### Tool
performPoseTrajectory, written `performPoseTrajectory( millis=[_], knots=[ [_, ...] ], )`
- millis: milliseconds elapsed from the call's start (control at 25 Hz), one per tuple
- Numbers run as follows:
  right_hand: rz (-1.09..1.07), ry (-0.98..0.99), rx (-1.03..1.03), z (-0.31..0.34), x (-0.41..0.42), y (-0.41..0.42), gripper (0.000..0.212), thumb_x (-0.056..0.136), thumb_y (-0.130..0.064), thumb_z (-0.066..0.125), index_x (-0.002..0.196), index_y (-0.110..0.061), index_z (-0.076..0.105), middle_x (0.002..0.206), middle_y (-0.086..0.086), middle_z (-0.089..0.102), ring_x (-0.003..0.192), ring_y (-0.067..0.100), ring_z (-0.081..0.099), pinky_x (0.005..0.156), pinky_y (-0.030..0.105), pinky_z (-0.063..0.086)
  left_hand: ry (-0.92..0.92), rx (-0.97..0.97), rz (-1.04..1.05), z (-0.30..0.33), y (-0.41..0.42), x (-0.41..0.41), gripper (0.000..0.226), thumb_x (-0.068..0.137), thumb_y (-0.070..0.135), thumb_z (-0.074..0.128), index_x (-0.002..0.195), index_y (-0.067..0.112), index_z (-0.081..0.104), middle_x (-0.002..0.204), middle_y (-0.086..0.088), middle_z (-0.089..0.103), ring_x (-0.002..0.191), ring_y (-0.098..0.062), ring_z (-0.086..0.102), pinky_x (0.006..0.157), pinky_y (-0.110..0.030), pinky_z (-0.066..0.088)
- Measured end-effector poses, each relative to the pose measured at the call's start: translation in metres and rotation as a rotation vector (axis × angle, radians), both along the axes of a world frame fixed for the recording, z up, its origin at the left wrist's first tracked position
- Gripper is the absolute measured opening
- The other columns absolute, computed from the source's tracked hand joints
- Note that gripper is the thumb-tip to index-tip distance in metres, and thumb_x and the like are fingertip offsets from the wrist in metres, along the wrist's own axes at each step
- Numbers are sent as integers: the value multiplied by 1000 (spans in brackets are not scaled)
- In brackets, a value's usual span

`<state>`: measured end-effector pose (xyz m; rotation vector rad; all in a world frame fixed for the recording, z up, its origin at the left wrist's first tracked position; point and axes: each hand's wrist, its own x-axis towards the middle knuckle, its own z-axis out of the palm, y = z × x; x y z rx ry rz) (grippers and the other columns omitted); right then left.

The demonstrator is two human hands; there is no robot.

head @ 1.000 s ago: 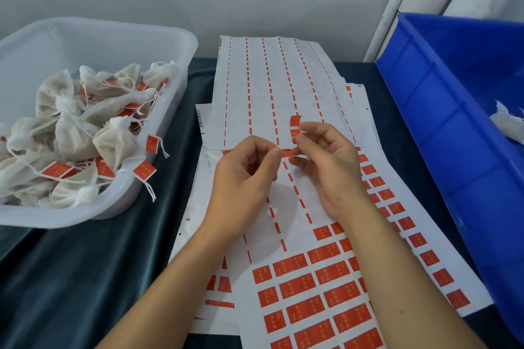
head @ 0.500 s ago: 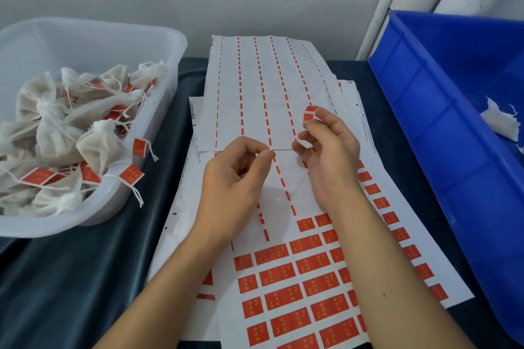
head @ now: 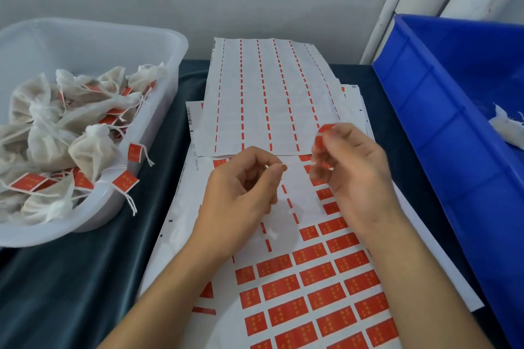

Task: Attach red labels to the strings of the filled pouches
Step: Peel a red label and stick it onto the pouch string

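Red label (head: 321,139): pinched in right hand (head: 351,176), above label sheet (head: 312,286).
String (head: 283,164): pinched by left hand (head: 243,193) fingertips.
Tub (head: 158,45): left of sheet, holds tagged pouches (head: 88,150).

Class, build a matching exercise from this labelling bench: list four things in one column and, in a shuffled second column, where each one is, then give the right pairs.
Things
1. white tub
2. blue bin
3. peeled red label
4. sheet of red labels

Places
A. at the right edge of the table
B. flat on the table under both forearms
C. at the left, holding labelled pouches
D. at the fingertips of the right hand

Pairs: 1-C, 2-A, 3-D, 4-B
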<state>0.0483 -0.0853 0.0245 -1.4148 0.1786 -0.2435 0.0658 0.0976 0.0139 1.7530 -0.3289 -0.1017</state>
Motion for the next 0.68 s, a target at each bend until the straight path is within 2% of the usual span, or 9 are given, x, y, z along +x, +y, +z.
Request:
performPoseTrajectory(
  millis=[120,240,360,560,680],
  knots=[
    [55,33,-46,-2,-7,6,15,91,-39,68,100,-29,76,103,7,76,77,20,66,73,29,56,-33,14,-4,1,0,-2,12,104,28,63,95,31,71,72,11,68,63,-9,63,60,-15,51],
    [88,20,52,1,-12,6,18,87,-40,72,100,-28,77,105,13,74,68,17,61,66,26,54,-43,36,33,1,-2,-3,13,102,32,63,93,35,71,74,11,68,66,-9,63,60,-15,51],
    [81,-34,51,2,-17,10,20,85,-40,73,98,-26,77,95,12,73,64,16,60,61,26,53,-40,39,39,2,-3,-4,12,102,34,64,93,35,72,73,8,68,65,-11,61,59,-16,50],
    [-106,-164,153,7,-20,6,15,89,-34,72,95,-21,71,82,1,69,62,13,57,57,24,50,2,43,85,1,-3,-4,14,98,44,62,93,36,72,75,9,70,66,-10,63,58,-14,49],
    [-38,-201,136,7,-22,7,15,92,-35,74,96,-21,71,82,3,69,60,14,58,55,25,50,4,58,114,0,-4,-3,12,98,42,63,93,35,72,74,10,69,64,-7,61,57,-12,47]
  ],
)
